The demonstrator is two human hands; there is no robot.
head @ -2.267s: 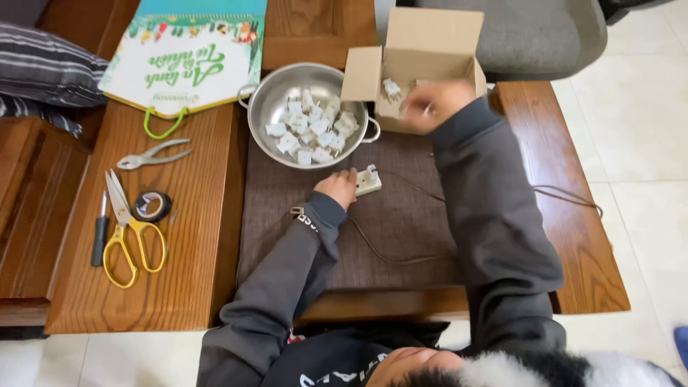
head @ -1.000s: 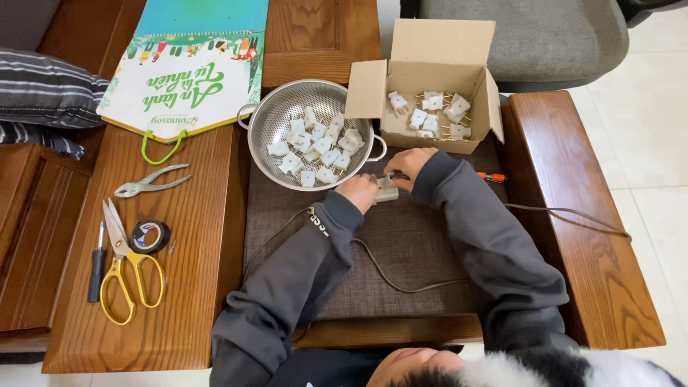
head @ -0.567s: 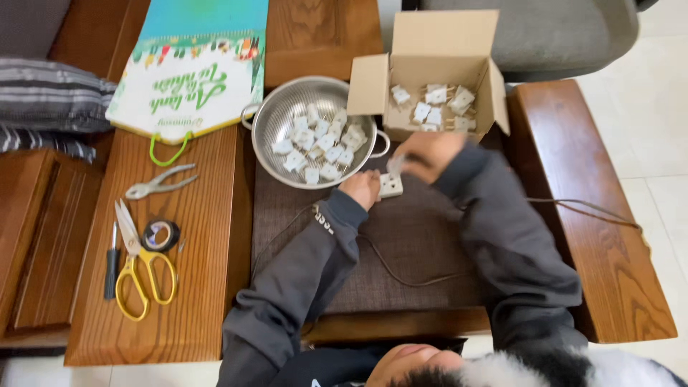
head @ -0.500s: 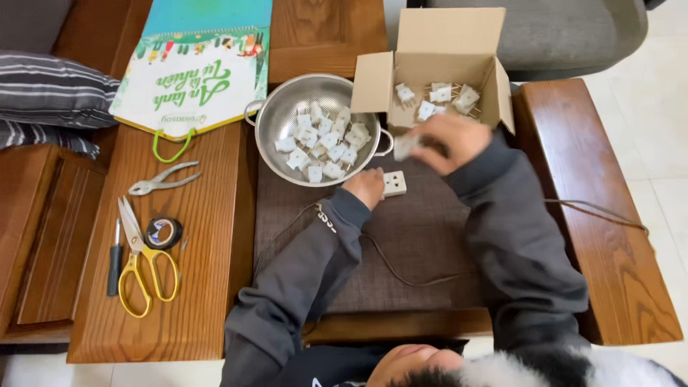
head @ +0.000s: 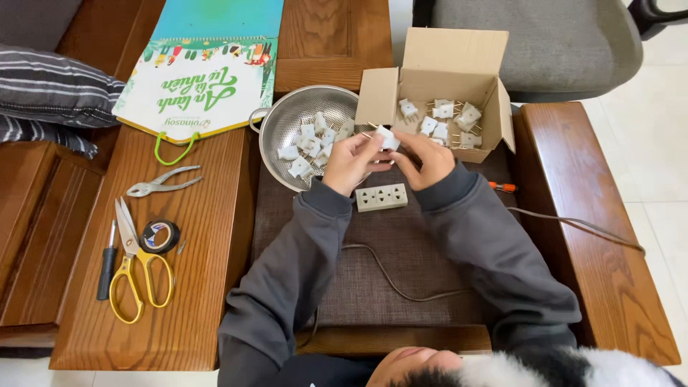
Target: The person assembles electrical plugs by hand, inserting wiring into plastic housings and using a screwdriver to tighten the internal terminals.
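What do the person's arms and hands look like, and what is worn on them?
Both arms are covered by long dark grey sleeves of soft, creased fabric with ribbed cuffs at the wrists. The left hand and right hand are bare: no gloves, and no rings or watch can be seen. A fluffy black and white collar shows at the bottom edge.

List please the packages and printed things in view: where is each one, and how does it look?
Cardboard box: behind the hands, right of the metal colander; brown, flaps open, white plugs inside.
Paper bag: lying flat at top left on the wooden table; teal and white, green lettering, green handle.
Tape roll: beside the yellow scissors; black, small printed core.
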